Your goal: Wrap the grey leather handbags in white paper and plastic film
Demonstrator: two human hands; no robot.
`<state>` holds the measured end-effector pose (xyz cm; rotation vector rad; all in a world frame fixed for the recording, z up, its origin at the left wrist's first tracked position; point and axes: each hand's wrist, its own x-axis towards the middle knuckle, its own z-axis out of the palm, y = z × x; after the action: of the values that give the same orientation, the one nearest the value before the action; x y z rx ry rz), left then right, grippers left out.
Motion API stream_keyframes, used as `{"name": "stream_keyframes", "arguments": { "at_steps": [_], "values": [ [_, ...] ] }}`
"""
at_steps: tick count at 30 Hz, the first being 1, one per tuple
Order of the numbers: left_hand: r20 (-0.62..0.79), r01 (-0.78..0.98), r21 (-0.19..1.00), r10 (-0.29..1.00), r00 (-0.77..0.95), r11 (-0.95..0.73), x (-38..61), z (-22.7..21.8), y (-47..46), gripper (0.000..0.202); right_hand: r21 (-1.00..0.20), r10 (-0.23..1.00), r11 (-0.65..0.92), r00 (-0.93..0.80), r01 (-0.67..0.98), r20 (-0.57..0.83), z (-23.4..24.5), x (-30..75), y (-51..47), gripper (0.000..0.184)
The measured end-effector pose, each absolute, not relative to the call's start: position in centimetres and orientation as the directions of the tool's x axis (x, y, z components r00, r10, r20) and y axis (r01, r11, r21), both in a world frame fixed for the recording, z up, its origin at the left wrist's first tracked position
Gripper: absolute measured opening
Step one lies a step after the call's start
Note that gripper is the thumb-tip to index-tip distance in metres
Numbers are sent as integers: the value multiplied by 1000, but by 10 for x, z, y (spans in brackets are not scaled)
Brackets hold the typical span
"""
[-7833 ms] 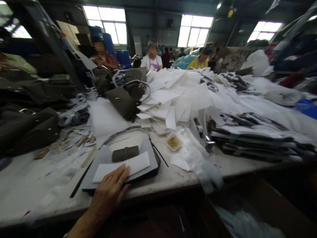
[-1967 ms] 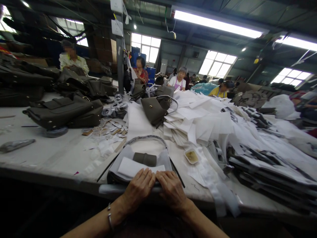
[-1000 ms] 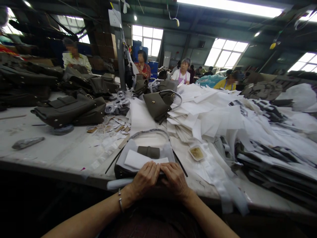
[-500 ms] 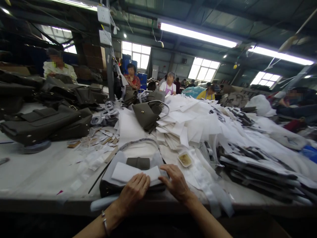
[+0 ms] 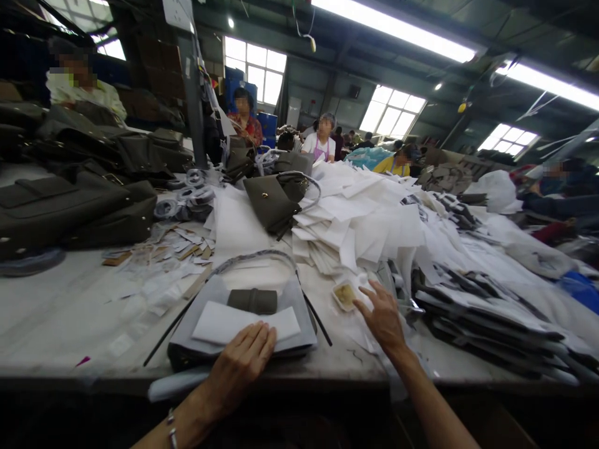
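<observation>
In the head view we find the olive bag point(image 5: 253, 301) lying flat along the near edge of the table point(image 5: 60, 324), with a folded white pad point(image 5: 224, 319) on its wrap; we judge the bag fairly light and supple, best held by its arched handle point(image 5: 250, 254) or both ends, and the pad soft, easily creased and prone to sliding. Our left hand point(image 5: 246, 358) lies across the pad, its thumb hidden, so we cannot tell whether it pinches; our right hand point(image 5: 384, 321) is spread and holds nothing, fingertips near the small dish point(image 5: 345, 295).
</observation>
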<state>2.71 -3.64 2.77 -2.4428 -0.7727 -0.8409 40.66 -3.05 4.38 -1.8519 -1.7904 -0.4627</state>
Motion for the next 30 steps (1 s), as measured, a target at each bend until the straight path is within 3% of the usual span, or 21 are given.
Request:
{"name": "stream_keyframes", "arguments": {
  "at_steps": [3,9,11,16,23,28,30],
  "values": [
    [647,626,-212,372,665,-751,27,30,-37,37,-253,814,20,132,967,566,61,423,-57,41],
    [633,627,-177,400,662,-758,27,27,-37,36,-369,904,-97,237,924,355,54,415,-74,39],
    [645,633,-167,402,650,-756,28,24,-37,36,-328,912,-75,197,942,359,44,400,-58,33],
    [635,646,-154,426,644,-748,29,19,-38,39,-102,915,140,-90,985,393,29,364,-16,18],
    [642,658,-136,440,628,-740,29,23,-40,41,-97,937,175,-135,980,321,30,317,38,15],
    [635,648,-145,431,640,-748,28,28,-39,42,-169,944,149,-90,974,316,44,297,67,6],
    [635,650,-134,438,636,-748,28,27,-40,43,-203,940,130,-55,971,338,57,307,60,13]
  ]
}}
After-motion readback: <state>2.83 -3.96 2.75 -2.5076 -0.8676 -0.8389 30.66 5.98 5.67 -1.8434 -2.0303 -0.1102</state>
